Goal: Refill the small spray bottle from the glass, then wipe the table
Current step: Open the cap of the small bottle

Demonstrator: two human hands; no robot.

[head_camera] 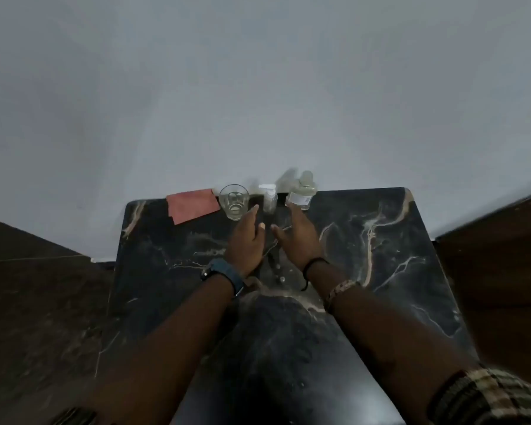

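Head view: the small spray bottle [269, 200] stands upright at the table's [380, 271] far edge, centre frame, just right of the glass [234, 201]. Both hands reach toward it, fingers straight and apart, holding nothing. The left hand [246, 240] sits just below-left of the bottle, the right hand [298, 237] below-right; the bottle lies between their fingertips, marginally nearer the left

- Black marble table [380, 240] against a grey wall.
- Along its far edge: pink cloth [192, 205], glass [234, 201], small spray bottle [269, 197], larger bottle [301, 193].
- Left hand [247, 240] and right hand [298, 237], fingers straight, reach toward the spray bottle, holding nothing.
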